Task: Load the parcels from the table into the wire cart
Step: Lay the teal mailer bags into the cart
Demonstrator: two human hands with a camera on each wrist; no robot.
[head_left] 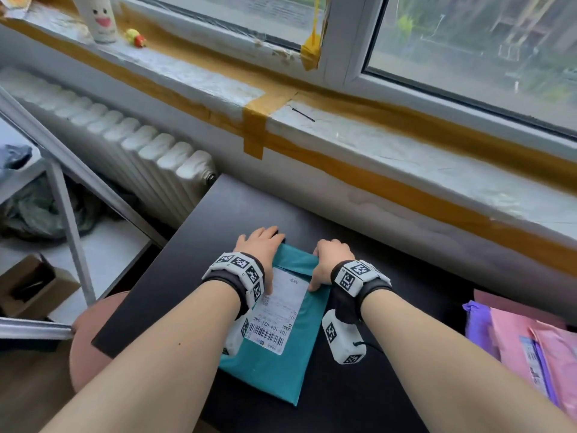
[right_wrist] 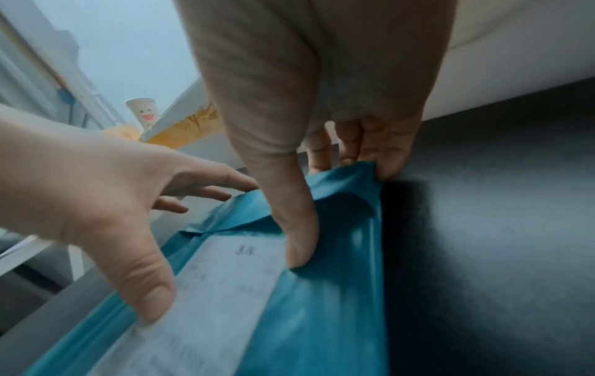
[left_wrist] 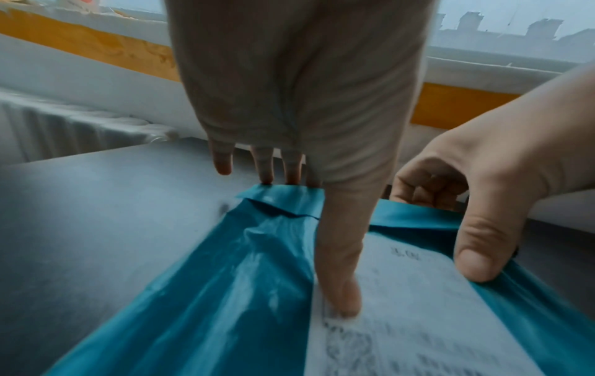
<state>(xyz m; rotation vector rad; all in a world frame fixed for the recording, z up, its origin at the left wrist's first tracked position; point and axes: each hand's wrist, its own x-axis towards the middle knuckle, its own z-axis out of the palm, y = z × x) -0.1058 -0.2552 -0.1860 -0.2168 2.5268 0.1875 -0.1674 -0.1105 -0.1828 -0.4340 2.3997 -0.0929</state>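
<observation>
Head view: teal parcel (head_left: 282,354) lies flat on black table (head_left: 390,245), white label (head_left: 281,314) up, far end twd the window sill (head_left: 343,145). Both hands at its far end. Left hand (head_left: 259,245) on the far-left corner: thumb pressed down on the label, fingers reach past the far edge w/ tips at the flap; can't tell if they curl under it. Right hand (head_left: 331,260) at the far-right corner, fingers curled round the edge, thumb on top, so it pinches the parcel

Left wrist view: left thumb (left_wrist: 341,267) lies straight along the label edge, fingers (left_wrist: 222,157) near straight, tips touching the parcel's far edge. Right hand (left_wrist: 476,203) curled, thumb down on the teal film beside the label

Right wrist view: right fingers (right_wrist: 383,152) wrap the lifted corner, thumb (right_wrist: 299,229) dents the film

Pink parcels (head_left: 537,342) and a purple one (head_left: 477,326) lie at the table's right end, well apart from the teal one. White shelf frame (head_left: 68,220) and radiator (head_left: 140,145) to the left; cup (head_left: 100,18) w/ a smiley on the sill
</observation>
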